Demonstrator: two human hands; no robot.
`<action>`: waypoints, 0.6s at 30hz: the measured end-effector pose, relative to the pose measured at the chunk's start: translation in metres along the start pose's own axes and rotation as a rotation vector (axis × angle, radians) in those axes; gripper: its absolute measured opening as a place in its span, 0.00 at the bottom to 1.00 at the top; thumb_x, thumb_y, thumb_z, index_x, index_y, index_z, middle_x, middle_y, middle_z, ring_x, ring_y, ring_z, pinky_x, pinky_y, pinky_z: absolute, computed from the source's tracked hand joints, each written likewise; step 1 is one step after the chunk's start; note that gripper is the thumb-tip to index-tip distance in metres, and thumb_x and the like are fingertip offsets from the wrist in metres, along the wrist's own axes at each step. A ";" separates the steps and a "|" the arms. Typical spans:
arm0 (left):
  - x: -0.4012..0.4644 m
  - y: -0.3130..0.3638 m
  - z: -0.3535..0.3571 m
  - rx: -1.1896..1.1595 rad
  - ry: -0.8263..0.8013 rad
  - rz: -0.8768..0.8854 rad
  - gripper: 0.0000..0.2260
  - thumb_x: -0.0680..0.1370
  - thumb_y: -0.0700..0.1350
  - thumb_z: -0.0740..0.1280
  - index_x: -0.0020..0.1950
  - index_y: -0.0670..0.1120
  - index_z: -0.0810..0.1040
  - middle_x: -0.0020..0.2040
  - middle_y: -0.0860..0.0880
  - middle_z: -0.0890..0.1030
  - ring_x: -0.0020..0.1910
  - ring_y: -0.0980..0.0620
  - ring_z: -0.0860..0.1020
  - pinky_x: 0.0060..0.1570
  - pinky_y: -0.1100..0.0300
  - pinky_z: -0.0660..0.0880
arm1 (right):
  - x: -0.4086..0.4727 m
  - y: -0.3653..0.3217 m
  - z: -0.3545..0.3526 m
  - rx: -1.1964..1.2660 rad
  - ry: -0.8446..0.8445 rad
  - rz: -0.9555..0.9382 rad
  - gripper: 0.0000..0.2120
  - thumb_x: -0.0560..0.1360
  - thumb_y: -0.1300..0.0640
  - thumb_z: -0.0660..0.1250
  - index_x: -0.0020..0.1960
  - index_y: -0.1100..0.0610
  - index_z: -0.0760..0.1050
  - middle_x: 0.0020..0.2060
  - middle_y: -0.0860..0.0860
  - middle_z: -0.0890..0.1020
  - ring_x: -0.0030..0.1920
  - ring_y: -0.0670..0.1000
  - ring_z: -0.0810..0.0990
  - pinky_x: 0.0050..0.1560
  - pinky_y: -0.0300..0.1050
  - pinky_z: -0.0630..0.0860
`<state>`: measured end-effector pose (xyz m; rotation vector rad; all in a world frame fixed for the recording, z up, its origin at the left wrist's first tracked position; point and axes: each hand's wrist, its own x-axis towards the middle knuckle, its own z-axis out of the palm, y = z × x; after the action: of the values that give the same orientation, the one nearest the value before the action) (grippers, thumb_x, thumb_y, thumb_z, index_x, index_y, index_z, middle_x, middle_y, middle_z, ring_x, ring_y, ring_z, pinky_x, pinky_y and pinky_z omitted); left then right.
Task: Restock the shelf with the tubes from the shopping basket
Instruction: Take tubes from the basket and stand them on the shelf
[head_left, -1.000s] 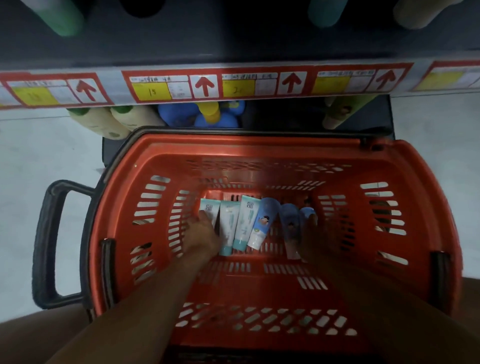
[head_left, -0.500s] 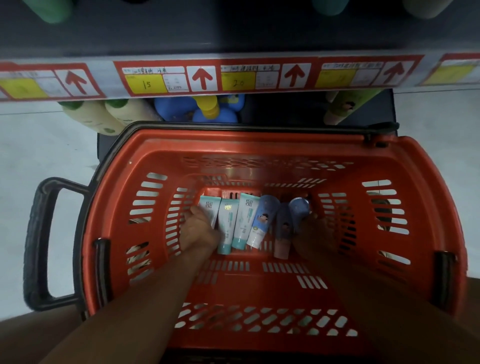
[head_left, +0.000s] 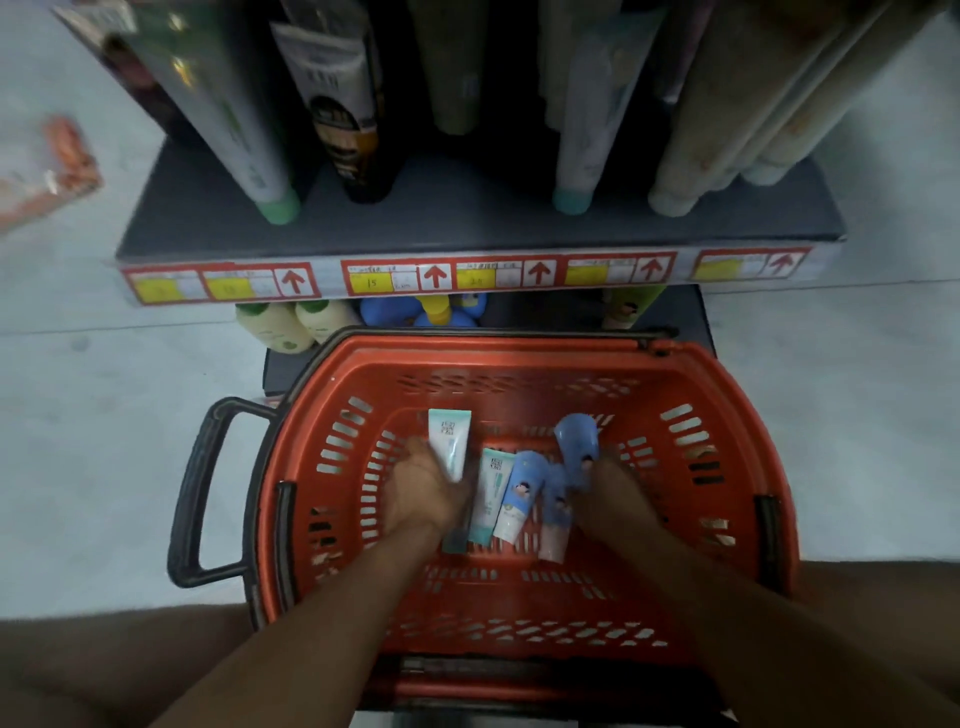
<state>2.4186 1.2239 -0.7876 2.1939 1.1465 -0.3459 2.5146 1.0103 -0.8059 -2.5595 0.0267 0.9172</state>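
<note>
In basket (head_left: 727, 395), hands (head_left: 423, 491) gripping tubes (head_left: 451, 447)

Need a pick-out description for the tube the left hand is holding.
Find the red basket below the shelf. Inside, the left hand holds a white tube with teal print. Unlike its twin lying on the basket floor, it is lifted and leftmost.

I have a single view, from the camera worn on the person's head. It looks steeply down and a little forward, close over the red shopping basket (head_left: 727, 519), with both forearms reaching in from the bottom edge. The shelf (head_left: 467, 228) crosses the upper frame, its price strip (head_left: 467, 275) facing me; wide-angle bending shows at the edges.
</note>
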 end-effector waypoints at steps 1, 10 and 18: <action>-0.006 0.006 -0.005 -0.010 0.010 0.018 0.29 0.70 0.60 0.79 0.61 0.47 0.71 0.53 0.45 0.84 0.50 0.43 0.84 0.48 0.49 0.84 | -0.006 -0.003 -0.007 -0.011 0.019 -0.025 0.25 0.76 0.55 0.74 0.67 0.60 0.67 0.59 0.58 0.82 0.58 0.57 0.82 0.49 0.44 0.74; -0.065 0.053 -0.053 -0.093 0.142 0.267 0.24 0.69 0.52 0.79 0.59 0.51 0.71 0.53 0.48 0.84 0.51 0.43 0.84 0.48 0.50 0.81 | -0.065 -0.028 -0.076 0.023 0.251 -0.222 0.22 0.75 0.47 0.72 0.58 0.54 0.64 0.53 0.56 0.80 0.51 0.61 0.82 0.43 0.50 0.73; -0.120 0.111 -0.095 -0.180 0.284 0.479 0.26 0.69 0.55 0.79 0.62 0.54 0.70 0.55 0.52 0.83 0.52 0.49 0.83 0.44 0.52 0.83 | -0.110 -0.046 -0.150 0.102 0.434 -0.370 0.24 0.72 0.47 0.75 0.58 0.54 0.65 0.50 0.52 0.79 0.48 0.57 0.81 0.39 0.50 0.75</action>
<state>2.4326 1.1612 -0.6096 2.3117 0.7156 0.2698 2.5257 0.9801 -0.6173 -2.4983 -0.2577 0.2126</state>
